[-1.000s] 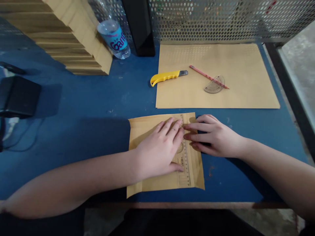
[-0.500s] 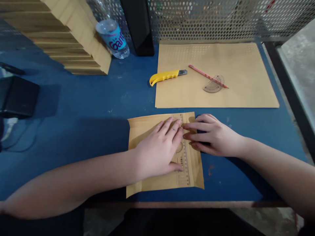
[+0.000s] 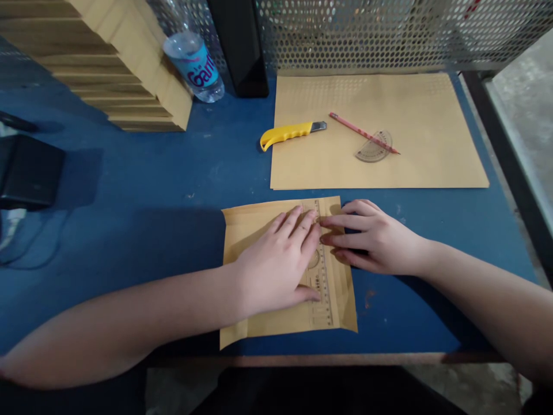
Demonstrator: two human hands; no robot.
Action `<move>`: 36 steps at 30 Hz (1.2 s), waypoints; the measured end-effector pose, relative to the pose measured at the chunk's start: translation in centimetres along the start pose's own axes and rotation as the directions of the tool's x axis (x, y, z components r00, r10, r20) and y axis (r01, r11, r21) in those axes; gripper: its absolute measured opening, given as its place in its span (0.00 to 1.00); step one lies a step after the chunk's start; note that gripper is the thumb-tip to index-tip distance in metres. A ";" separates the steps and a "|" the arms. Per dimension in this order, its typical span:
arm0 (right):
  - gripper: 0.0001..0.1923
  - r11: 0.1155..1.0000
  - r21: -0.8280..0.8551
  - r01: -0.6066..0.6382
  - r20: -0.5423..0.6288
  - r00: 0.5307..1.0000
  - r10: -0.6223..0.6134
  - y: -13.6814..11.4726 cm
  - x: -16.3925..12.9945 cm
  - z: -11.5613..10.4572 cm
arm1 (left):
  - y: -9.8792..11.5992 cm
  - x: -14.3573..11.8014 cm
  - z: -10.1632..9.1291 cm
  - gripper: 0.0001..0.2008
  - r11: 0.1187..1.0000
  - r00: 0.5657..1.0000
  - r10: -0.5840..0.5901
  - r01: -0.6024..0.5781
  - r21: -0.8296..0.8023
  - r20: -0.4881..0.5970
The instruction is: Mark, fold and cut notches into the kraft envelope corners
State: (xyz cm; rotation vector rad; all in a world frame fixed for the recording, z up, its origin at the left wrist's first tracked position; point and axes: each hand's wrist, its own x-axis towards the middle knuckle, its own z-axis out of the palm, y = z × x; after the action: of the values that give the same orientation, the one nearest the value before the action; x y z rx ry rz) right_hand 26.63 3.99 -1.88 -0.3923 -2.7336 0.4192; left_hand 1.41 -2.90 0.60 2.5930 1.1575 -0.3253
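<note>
A creased piece of brown paper (image 3: 276,327) lies near the front edge of the blue table, its left and right margins folded up a little. On its right part rests a clear plastic ruler (image 3: 322,294), set lengthwise away from me. My left hand (image 3: 280,259) presses flat over the paper and the ruler, fingers stretched out and thumb apart. From the right, my right hand (image 3: 371,239) reaches in with its fingers spread, the fingertips touching the ruler's right edge near its upper half. Part of the ruler is hidden under my left hand.
Behind the paper, larger brown sheets (image 3: 423,167) carry a pink pencil (image 3: 358,129) over a clear protractor (image 3: 374,151). A yellow utility knife (image 3: 287,134), blade showing, overlaps their left edge. Farther back stand a water bottle (image 3: 199,69), a brown stack (image 3: 142,92) and a perforated metal panel (image 3: 345,46).
Both hands stay in place on the paper and ruler. The whole view has shifted very slightly; nothing was picked up or let go.
</note>
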 end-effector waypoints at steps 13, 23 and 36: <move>0.13 1.000 -0.005 -0.004 -0.001 1.000 0.004 0.0 0.1 -0.1 | 0.1 0.0 0.0 0.62 1.000 1.000 0.003 -0.003 0.018 -0.002; 0.22 0.999 -0.002 -0.053 -0.045 0.998 0.053 0.2 0.1 -0.3 | 0.1 0.1 -0.2 0.62 1.000 1.000 0.002 -0.002 0.003 -0.012; 0.31 0.568 -0.225 -0.791 -0.444 0.602 0.663 10.6 -0.8 -2.8 | 0.0 0.2 -0.3 0.63 1.000 1.000 0.014 -0.014 0.009 -0.010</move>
State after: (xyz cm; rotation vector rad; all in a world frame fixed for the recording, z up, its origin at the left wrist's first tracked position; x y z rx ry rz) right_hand 30.67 14.12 -3.18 -1.6143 -2.1804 -0.0485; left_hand 1.59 -2.62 0.78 2.6120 1.1427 -0.3150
